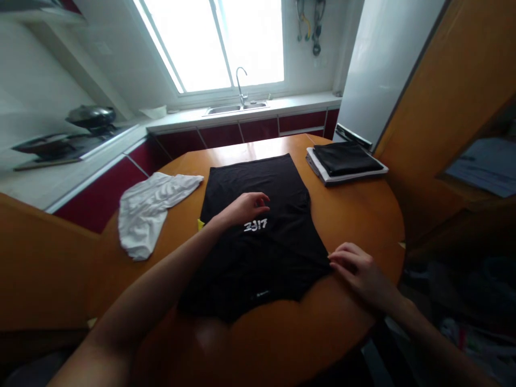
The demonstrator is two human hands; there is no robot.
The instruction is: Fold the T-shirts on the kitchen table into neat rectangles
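A rounded wooden counter (355, 215) carries a black garment (278, 252) spread flat at its centre. A crumpled white garment (147, 209) lies toward ten o'clock, a folded stack (344, 159) toward two. The left hand (246, 208), loosely curled and empty, is over the black garment's middle; the right hand (357, 269) is at its four-o'clock edge, whether pinching cannot be told. White print (256, 225) shows mid-garment, a yellow patch (200, 224) at nine.

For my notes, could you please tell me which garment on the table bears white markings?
The black garment spread flat under the left hand; the white garment and folded stack show none.
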